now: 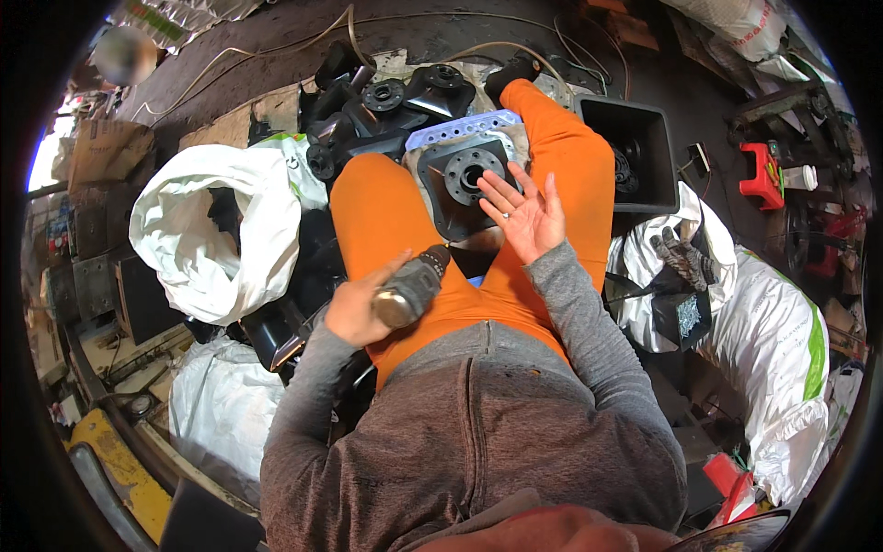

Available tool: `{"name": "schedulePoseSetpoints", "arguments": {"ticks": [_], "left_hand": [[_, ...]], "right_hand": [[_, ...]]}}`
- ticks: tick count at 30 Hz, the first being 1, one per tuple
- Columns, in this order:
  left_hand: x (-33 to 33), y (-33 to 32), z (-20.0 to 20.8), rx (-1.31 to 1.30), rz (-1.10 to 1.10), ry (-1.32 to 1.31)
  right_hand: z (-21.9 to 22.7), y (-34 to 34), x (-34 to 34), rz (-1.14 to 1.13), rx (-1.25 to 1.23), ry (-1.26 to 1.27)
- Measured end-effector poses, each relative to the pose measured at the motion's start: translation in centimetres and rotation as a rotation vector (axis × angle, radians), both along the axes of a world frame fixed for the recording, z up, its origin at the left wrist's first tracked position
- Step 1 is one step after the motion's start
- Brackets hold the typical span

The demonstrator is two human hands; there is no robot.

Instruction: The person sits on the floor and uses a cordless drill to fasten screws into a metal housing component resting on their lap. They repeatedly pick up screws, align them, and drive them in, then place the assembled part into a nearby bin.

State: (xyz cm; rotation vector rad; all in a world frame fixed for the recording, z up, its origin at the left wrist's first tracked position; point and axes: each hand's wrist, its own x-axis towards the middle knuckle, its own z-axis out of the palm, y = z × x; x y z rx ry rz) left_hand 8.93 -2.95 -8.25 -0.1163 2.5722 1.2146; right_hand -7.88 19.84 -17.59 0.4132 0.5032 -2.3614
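My left hand (353, 311) is wrapped round a cordless drill (405, 296), whose chuck points forward over my left thigh. Palm up and fingers spread, my right hand (532, 223) holds nothing that I can see. It is just right of a square black part (440, 195) with a round, holed flange (472, 175) on top, and its fingertips overlap the flange's right side in view. This part lies between my knees, against a perforated lilac plastic edge (460, 130). What lies under it is mostly hidden.
Several similar black parts (405, 99) are heaped beyond my left knee. An open white sack (147, 221) stands left. At right are a black bin (664, 138), a dark glove (682, 258), small metal pieces (688, 316) in a dark container and a red stool (760, 179). A hose (276, 48) crosses the floor.
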Motion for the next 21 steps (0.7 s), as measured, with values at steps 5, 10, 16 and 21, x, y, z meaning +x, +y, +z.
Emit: {"name": "schedulePoseSetpoints", "arguments": {"ticks": [5, 10, 16, 21], "left_hand": [[-3.7, 0.7, 5.8, -0.042, -0.144, 0.208], [-5.0, 1.5, 6.1, 0.044, -0.178, 0.166], [-5.7, 2.6, 6.2, 0.126, -0.066, 0.039], [-6.4, 3.0, 6.9, 0.069, -0.068, 0.028]], "right_hand": [[1.1, -0.4, 0.3, -0.016, 0.068, 0.097], [2.2, -0.7, 0.0, -0.003, 0.102, 0.212], [2.4, -0.4, -0.1, 0.025, 0.124, 0.288], [2.3, -0.5, -0.1, 0.028, 0.13, 0.319]]}}
